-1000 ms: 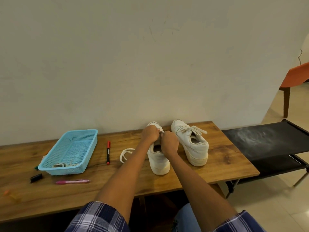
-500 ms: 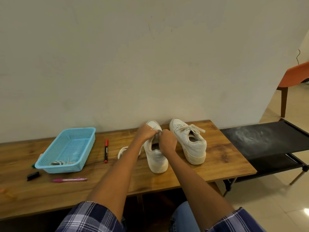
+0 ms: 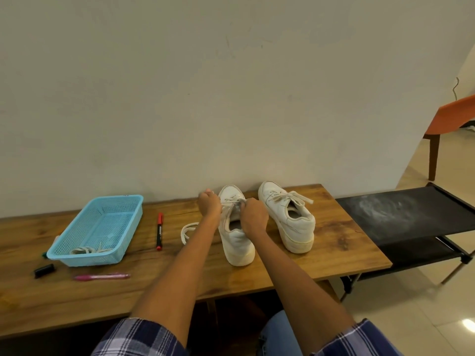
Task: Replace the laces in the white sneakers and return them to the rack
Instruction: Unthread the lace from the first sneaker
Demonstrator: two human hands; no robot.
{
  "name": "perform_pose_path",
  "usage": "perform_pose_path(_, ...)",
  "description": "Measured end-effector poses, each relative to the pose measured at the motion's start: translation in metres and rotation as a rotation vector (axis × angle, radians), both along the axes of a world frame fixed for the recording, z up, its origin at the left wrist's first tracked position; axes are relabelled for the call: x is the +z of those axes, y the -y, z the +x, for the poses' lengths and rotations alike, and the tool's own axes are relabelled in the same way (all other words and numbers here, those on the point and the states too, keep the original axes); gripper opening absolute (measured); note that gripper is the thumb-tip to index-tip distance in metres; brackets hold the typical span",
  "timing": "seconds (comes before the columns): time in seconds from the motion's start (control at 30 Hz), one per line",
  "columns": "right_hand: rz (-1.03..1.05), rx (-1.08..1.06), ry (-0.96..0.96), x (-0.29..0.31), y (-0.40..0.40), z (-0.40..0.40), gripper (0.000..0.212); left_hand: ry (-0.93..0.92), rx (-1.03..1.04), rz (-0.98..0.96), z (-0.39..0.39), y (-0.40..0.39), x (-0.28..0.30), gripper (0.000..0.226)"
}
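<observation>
On the wooden table (image 3: 334, 250), left white leather sneaker (image 3: 237, 242): left hand (image 3: 209, 205) and right hand (image 3: 253, 217) each pinch an end of the flat white lace (image 3: 232, 201). Lace is limp and light; grip near the tips. Shoe stiff: lift by the heel.

My counter (image 3: 334, 242) is varnished wood, grainy with a soft sheen. The sneakers (image 3: 293, 222) look like matt white leather with scuffed rubber soles and flat woven laces (image 3: 290, 197). The basket (image 3: 102, 227) is pale blue perforated plastic. The rack (image 3: 401, 214) has dusty black cloth on thin metal legs. Floor tiles (image 3: 411, 304) shine glossy.
</observation>
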State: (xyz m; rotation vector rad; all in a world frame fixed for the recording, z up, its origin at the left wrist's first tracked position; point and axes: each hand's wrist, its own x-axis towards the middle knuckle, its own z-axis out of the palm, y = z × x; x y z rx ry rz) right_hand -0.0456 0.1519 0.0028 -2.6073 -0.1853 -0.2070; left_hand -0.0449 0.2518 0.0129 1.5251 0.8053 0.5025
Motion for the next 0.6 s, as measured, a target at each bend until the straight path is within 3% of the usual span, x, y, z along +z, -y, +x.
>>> perform_pose_path(0.13,-0.008,-0.006,-0.001,0.000,0.000,0.000,0.031,-0.478,-0.438,0.607,-0.013,-0.026,0.000,0.060)
perform_pose_path(0.23,-0.006,0.000,-0.011,0.001,0.001,-0.001,0.033,-0.664,-0.568,0.836,-0.016,-0.039,-0.009,0.076)
perform_pose_path(0.33,0.005,-0.003,-0.010,0.001,0.000,-0.002,0.033,-0.626,-0.538,0.872,-0.015,-0.037,-0.009,0.058)
perform_pose_path(0.43,0.007,-0.007,-0.014,0.000,0.000,-0.002,0.031,-0.454,-0.526,0.762,-0.015,-0.023,0.004,0.037)
perform_pose_path(0.6,0.020,-0.004,-0.021,0.000,0.000,-0.002,0.029,-0.431,-0.565,0.725,-0.007,-0.004,0.017,0.047)
